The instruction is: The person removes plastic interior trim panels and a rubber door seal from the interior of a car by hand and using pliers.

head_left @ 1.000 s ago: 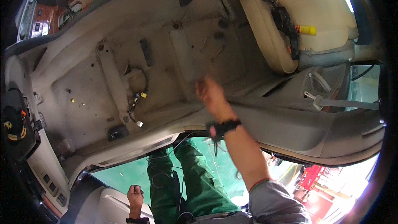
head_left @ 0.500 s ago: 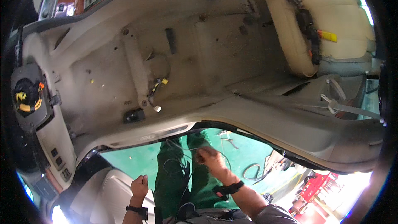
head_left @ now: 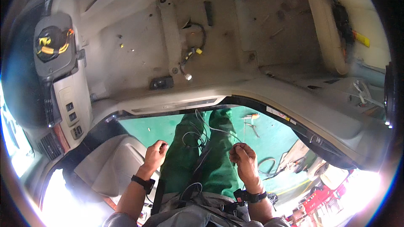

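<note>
My left hand [head_left: 155, 155] is raised in front of my left thigh, its fingers drawn together at the tips; anything between them is too small to make out. Opposite it, my right hand [head_left: 245, 159] has thumb and fingers pinched. A thin grey cable [head_left: 212, 131] loops over my legs and runs up to the right fingertips; I cannot tell whether it is gripped. Both hands are outside the car's door sill [head_left: 181, 106], apart from the car and from each other. Each wrist wears a black strapped device.
Beyond the sill lies the beige car floor [head_left: 139, 67] with a yellow-tipped wiring connector [head_left: 198, 51] on a short harness. A cream seat [head_left: 326, 25] stands tilted at right. Hand tools [head_left: 252, 122] and a hose [head_left: 269, 168] lie on the green floor. Red equipment [head_left: 320, 204] stands lower right.
My right hand has moved right and slightly down, away from over my legs. My left hand has risen and shifted right. The view has turned, so the car interior sits higher and further right.
</note>
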Demonstrator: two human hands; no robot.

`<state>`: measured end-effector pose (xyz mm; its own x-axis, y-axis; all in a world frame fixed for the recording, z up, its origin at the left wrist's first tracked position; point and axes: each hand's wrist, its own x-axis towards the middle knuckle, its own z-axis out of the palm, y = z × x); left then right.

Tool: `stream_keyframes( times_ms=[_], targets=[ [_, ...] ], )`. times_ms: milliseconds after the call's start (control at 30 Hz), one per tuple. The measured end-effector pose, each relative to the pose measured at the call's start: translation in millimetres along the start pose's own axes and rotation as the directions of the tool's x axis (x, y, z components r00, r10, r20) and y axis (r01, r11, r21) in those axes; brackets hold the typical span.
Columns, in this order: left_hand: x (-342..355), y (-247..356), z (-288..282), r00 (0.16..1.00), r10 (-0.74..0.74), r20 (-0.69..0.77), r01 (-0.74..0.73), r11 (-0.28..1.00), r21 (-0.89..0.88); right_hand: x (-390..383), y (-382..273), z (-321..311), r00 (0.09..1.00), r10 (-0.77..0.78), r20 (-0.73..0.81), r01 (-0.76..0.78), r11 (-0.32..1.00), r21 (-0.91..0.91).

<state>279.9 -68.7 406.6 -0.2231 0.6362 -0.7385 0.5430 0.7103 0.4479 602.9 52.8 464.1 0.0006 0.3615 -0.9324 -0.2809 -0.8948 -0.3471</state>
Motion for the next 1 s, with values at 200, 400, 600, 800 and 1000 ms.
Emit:
stream_keyframes(
  times_ms=[200, 400, 600, 800, 1000],
  targets=[
    [-18, -16, 2, 1.0, 0.001, 0.007, -0.002, 0.996, 0.087, -18, 11, -10, 0.998, -0.046, 0.049, 0.051, 0.994, -0.092],
    [-52, -38, 26, 0.997, -0.004, -0.071, 0.007, 0.999, 0.044, -34, 6, -47, 0.996, -0.077, 0.034, 0.081, 0.99, -0.118],
    [-72, -20, 49, 0.986, 0.125, -0.107, -0.13, 0.991, -0.042, -56, 5, -100, 0.988, -0.154, -0.002, 0.153, 0.984, -0.093],
    [-92, -5, 58, 0.999, -0.016, -0.05, 0.015, 1.0, -0.02, -83, 9, -150, 0.966, -0.256, -0.025, 0.255, 0.967, -0.026],
    [-107, -14, 48, 0.996, 0.076, -0.041, -0.068, 0.984, 0.163, -116, 27, -174, 0.957, -0.245, -0.156, 0.254, 0.966, 0.042]
  ],
)
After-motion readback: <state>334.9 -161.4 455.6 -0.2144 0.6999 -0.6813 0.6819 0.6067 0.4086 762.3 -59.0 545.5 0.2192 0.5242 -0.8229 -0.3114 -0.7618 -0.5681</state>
